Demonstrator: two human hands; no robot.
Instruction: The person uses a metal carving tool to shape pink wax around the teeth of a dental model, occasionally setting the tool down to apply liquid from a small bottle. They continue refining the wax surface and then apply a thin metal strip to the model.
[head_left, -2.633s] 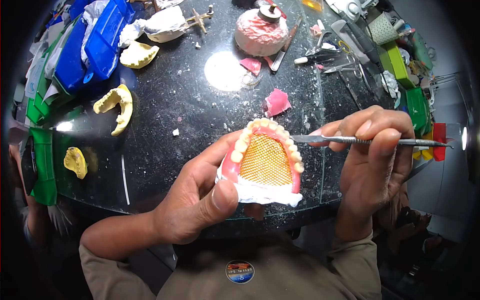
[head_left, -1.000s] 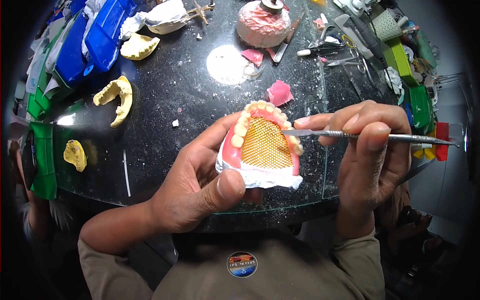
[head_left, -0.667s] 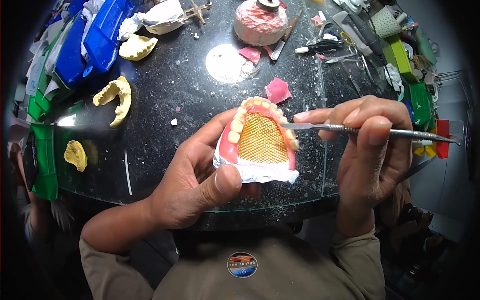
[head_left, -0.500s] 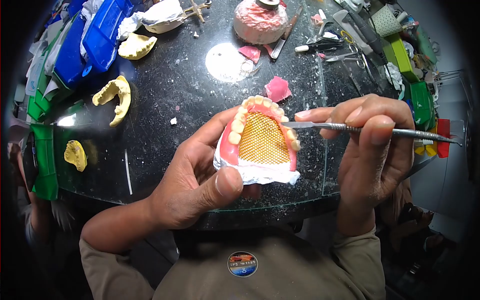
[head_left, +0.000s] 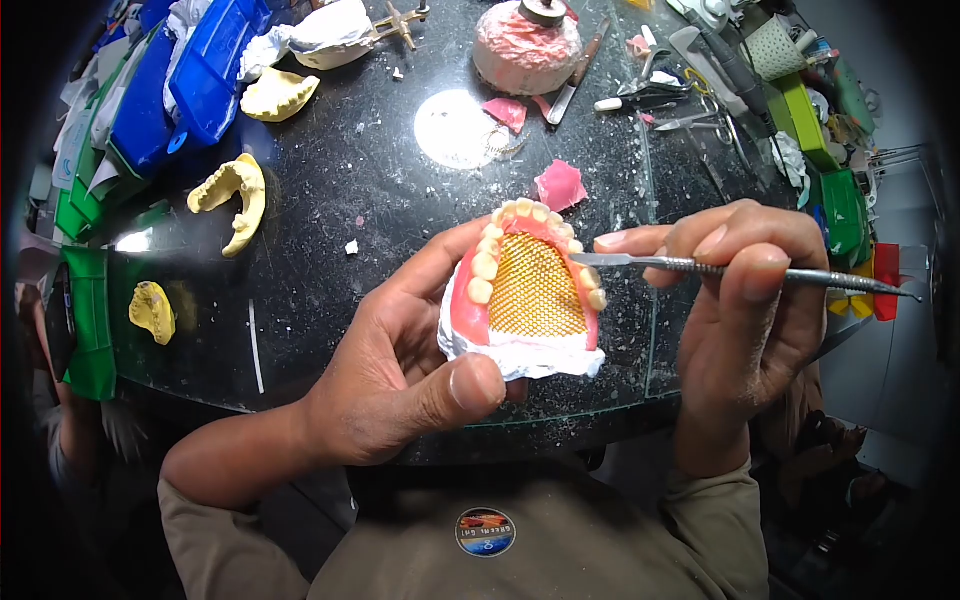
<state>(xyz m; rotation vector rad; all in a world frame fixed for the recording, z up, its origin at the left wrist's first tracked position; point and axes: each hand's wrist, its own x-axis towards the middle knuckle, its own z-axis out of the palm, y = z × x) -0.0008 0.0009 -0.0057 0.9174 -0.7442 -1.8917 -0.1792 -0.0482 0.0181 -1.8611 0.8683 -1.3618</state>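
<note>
My left hand [head_left: 400, 350] is wrapped round a white plaster dental model [head_left: 540, 366], thumb at its front edge, fingers hidden behind. On the model sits an upper denture in pink wax [head_left: 470, 318], with a row of cream teeth [head_left: 485, 265] and a gold mesh [head_left: 538, 290] across the palate. My right hand [head_left: 745, 290] pinches a metal wax carver [head_left: 690, 264] like a pen. The carver's flat blade reaches the inner side of the teeth on the denture's right; its other end, small and hooked, points out to the right.
Pink wax pieces [head_left: 560, 186] lie beyond the denture. Yellow plaster casts [head_left: 236, 200] stand at left, near blue bins [head_left: 212, 70]. A round pink-and-white block [head_left: 527, 50] and a wax knife [head_left: 580, 75] are at the back; scissors [head_left: 700, 118] and tools lie back right.
The denture and model have shifted slightly right and toward me with my left hand. The carver has moved slightly down, its blade still at the right-side teeth.
</note>
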